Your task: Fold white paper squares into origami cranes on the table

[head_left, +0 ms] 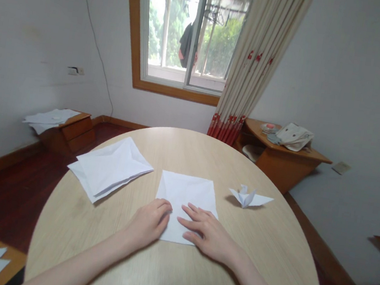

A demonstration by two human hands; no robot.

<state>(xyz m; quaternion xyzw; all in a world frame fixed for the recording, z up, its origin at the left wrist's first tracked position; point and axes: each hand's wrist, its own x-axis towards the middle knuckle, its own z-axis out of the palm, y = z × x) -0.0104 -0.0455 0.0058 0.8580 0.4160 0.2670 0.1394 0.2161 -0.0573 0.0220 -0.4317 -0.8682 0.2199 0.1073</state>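
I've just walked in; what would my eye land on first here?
Two bare hands meet at the near edge of a white sheet of paper lying flat in the middle of the round wooden table: the left hand curled, the right hand spread flat on it. To the right of the sheet stands a small folded paper bird, and to the left lies a loose stack of white sheets.

place: home room | signs: curtained window [191,34], laundry outside, round wooden table [173,263], bedside cabinets [71,130]

The right hand [212,235] covers one near corner of the sheet [186,194].
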